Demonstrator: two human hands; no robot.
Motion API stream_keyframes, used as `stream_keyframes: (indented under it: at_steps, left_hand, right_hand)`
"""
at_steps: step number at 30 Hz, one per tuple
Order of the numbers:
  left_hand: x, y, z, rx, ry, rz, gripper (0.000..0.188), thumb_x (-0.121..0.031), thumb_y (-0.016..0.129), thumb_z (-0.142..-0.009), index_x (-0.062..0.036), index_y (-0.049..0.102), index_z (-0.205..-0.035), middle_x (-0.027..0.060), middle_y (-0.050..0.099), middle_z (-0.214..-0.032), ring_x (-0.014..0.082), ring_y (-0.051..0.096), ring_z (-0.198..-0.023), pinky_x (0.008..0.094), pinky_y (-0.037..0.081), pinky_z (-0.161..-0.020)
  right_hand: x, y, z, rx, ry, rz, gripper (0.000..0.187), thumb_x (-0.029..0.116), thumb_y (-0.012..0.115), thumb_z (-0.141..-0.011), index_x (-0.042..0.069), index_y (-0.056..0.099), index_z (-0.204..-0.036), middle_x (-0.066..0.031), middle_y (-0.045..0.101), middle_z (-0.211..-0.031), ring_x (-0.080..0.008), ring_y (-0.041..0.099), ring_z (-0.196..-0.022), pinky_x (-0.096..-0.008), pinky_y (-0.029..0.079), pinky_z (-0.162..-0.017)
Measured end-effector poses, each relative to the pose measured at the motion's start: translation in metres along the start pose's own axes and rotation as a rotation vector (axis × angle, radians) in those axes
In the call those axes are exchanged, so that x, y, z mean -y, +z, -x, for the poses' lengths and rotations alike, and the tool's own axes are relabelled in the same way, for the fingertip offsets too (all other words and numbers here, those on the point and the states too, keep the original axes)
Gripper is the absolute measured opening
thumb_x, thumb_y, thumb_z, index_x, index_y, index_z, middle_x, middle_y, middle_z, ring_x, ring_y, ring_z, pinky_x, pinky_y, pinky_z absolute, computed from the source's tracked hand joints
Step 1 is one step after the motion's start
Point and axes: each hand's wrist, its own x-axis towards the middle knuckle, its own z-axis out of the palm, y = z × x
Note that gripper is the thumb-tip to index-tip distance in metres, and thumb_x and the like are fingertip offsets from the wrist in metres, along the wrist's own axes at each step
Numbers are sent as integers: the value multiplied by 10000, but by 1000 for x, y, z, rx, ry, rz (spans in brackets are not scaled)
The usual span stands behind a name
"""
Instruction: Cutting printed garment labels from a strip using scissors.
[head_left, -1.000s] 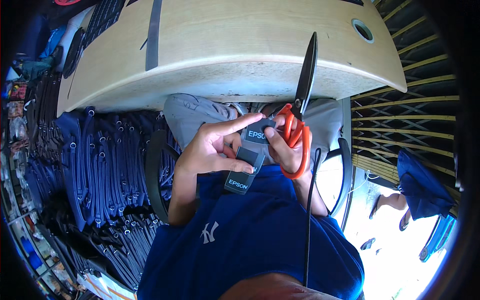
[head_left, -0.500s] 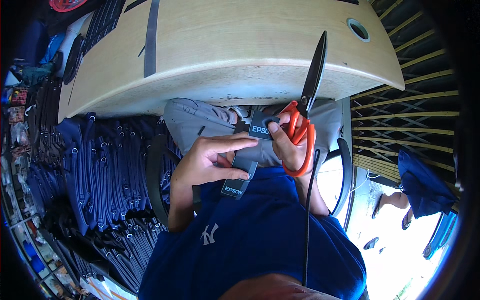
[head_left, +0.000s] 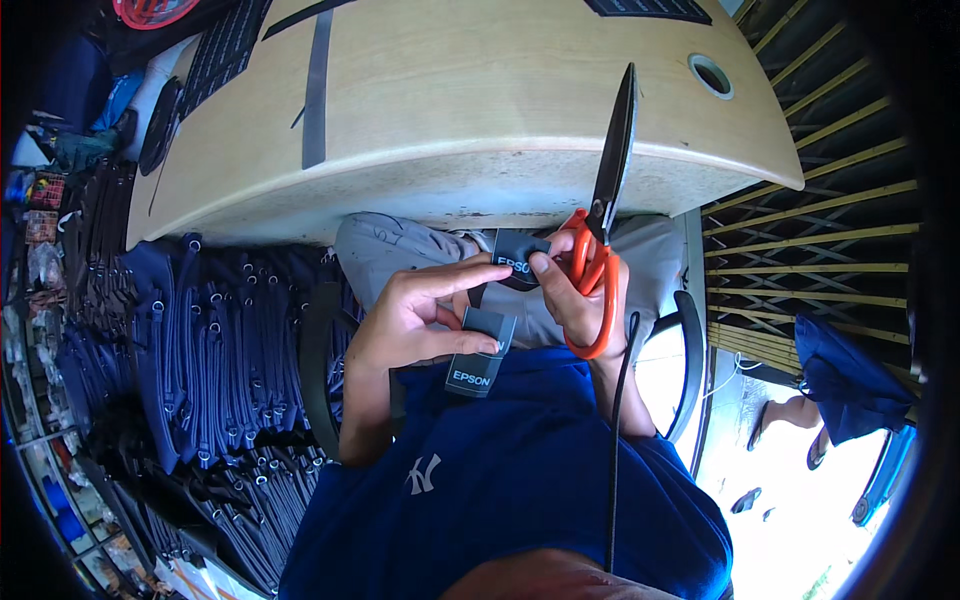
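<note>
My left hand is closed, its thumb pressing on a dark grey label strip with white lettering that hangs down in front of my blue shirt. The tip of its index finger reaches the edge of a second dark label, which looks similar. That upper label is pinched between the thumb and fingers of my right hand. Orange-handled scissors also sit in my right hand, with their dark blades together and pointing up past the table edge. Parts of the labels are hidden behind my fingers.
A pale wooden table curves in front of me, with a grey strip and dark printed sheets on it. Navy straps with metal rings are piled at left. A slatted folding gate stands at right; another person's feet show beyond.
The view has shifted slightly, showing more of the table's far side. My hands keep their hold; the upper label and scissors have moved a little left, and the label is tilted slightly differently.
</note>
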Motion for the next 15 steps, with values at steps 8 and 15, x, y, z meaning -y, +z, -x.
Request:
stream_keyframes:
  at_steps: [8,15]
  left_hand:
    - [-21,-33,-19,-59,-7,87,647,120,721,-661,-4,502,-1257,69,604,-1094,73,580,-880,198,515,-710]
    - [-71,-113,-118,-258,223,-227,575,-46,716,-742,-10,491,-1270,124,621,-1088,94,621,-826,208,481,-707]
  right_hand:
    - [6,-7,-6,40,-92,41,81,33,548,-863,-34,592,-851,-100,650,-808,-161,617,-800,-277,476,-772]
    - [3,-15,-4,38,-87,76,116,71,558,-872,-39,588,-850,-107,656,-811,-160,620,-801,-272,475,-747]
